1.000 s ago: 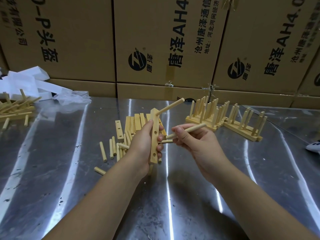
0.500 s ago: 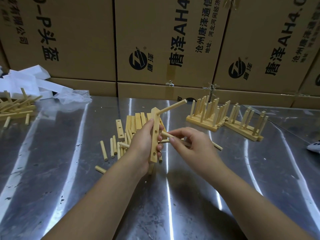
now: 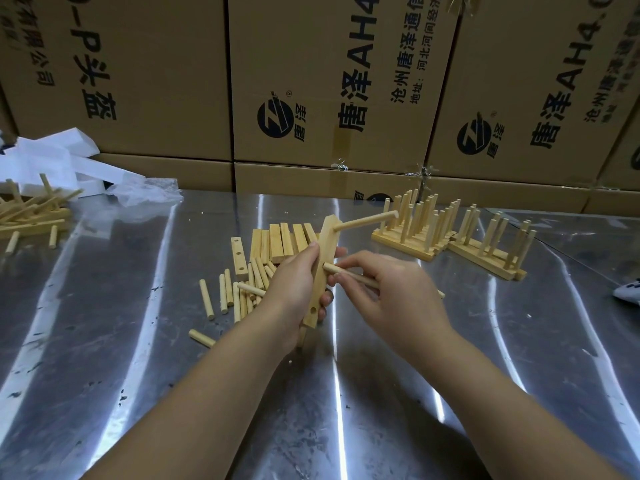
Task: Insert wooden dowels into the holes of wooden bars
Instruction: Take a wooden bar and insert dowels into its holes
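Observation:
My left hand [image 3: 294, 282] grips a wooden bar [image 3: 323, 265] held nearly upright above the steel table. One dowel [image 3: 367, 220] sticks out of the bar's top hole, pointing right. My right hand [image 3: 398, 292] pinches a second dowel [image 3: 334, 270], whose tip touches the bar at its second hole. An empty hole shows near the bar's lower end. Loose dowels [image 3: 239, 296] and a stack of bars [image 3: 280, 242] lie behind my left hand.
Finished bars with upright dowels [image 3: 450, 233] stand at the back right. More dowels and bars [image 3: 27, 216] lie at the far left beside white foam pieces [image 3: 62, 164]. Cardboard boxes [image 3: 332, 81] wall off the table's far edge.
My right hand has turned the second dowel and brought its tip leftward to the bar's second hole. The left hand and bar have stayed nearly still.

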